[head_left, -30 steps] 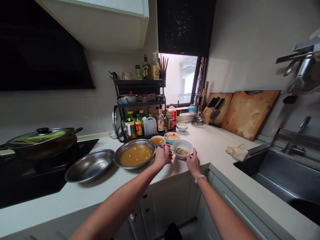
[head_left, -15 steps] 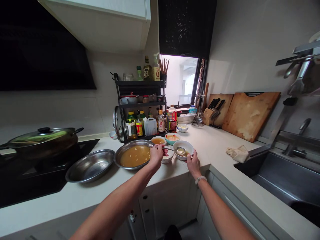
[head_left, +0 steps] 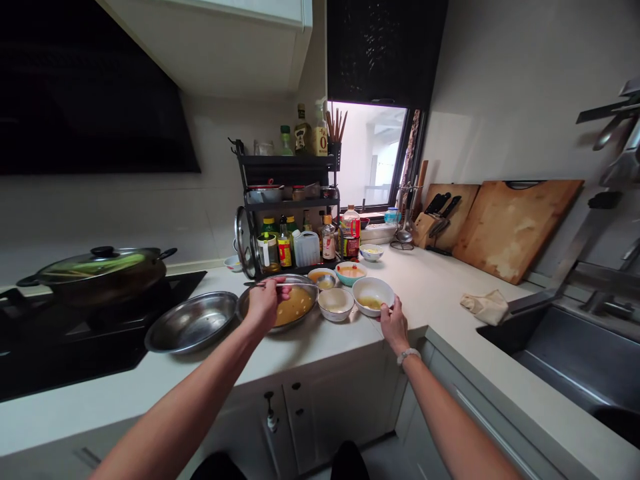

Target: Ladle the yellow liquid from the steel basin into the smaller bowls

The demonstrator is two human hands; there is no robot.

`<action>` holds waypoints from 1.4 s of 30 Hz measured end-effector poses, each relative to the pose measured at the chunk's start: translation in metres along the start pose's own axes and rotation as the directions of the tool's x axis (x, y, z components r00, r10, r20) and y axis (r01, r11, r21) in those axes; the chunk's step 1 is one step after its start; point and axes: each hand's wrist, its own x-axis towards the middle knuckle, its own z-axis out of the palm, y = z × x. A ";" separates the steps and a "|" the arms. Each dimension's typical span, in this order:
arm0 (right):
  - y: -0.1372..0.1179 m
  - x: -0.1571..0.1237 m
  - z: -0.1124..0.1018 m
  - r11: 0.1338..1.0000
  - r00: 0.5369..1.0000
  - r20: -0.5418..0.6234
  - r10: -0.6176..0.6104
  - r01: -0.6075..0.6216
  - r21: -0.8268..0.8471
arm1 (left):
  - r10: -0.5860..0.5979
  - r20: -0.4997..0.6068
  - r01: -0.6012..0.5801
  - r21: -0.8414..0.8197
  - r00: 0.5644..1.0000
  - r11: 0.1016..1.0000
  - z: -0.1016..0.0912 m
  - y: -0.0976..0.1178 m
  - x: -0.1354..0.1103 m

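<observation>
My left hand (head_left: pixel 263 305) is closed on the handle of a metal spoon (head_left: pixel 305 283), held over a wide steel basin of yellow-brown liquid (head_left: pixel 296 307); the spoon's bowl reaches toward a small bowl (head_left: pixel 323 278) behind. My right hand (head_left: pixel 395 323) grips the near rim of a white bowl (head_left: pixel 373 295) with a little yellow liquid in it. Between the basin and that bowl stands another small white bowl (head_left: pixel 335 303).
An empty steel basin (head_left: pixel 191 321) lies to the left, next to a lidded wok (head_left: pixel 100 273) on the black hob. A rack of bottles (head_left: pixel 290 220), a knife block (head_left: pixel 431 223), cutting boards (head_left: pixel 515 223), a cloth (head_left: pixel 485 307) and a sink (head_left: pixel 565 360) stand around.
My left hand has carried the spoon leftward, from the white bowl to above the steel basin. My right hand stays on the white bowl's rim. The view has shifted slightly.
</observation>
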 end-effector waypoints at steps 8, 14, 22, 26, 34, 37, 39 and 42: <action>-0.001 0.000 -0.001 1.000 1.000 -0.003 0.001 -0.001 -0.020 | 0.230 -0.026 -0.211 0.307 0.973 0.928 -0.064 0.018 0.004; 0.000 0.000 -0.001 1.000 1.000 -0.003 0.004 -0.005 -0.030 | 0.446 0.296 -0.511 0.696 0.844 0.504 -0.084 0.015 -0.010; -0.001 -0.001 -0.002 1.000 1.000 0.001 -0.001 0.001 -0.015 | 0.485 0.555 -0.731 0.589 0.676 0.346 -0.079 -0.004 -0.014; 0.001 0.000 -0.001 1.000 1.000 -0.005 -0.005 0.004 -0.022 | 0.427 0.351 -0.553 0.513 0.833 0.657 -0.043 -0.009 -0.025; 0.003 0.000 0.000 1.000 1.000 0.005 -0.021 0.021 0.006 | 0.391 0.523 -0.603 0.331 0.758 0.726 0.041 -0.035 -0.047; 0.003 0.000 0.000 0.999 0.999 -0.019 -0.035 0.035 0.013 | 0.419 0.642 -0.726 0.335 0.642 0.600 0.066 -0.048 -0.048; 0.002 0.001 0.000 0.999 0.998 -0.048 -0.043 0.043 0.003 | 0.420 0.711 -0.801 0.350 0.564 0.485 0.079 -0.056 -0.046; 0.003 0.001 0.001 0.999 0.997 -0.060 -0.051 0.052 0.005 | 0.368 0.784 -0.853 0.375 0.500 0.362 0.092 -0.065 -0.040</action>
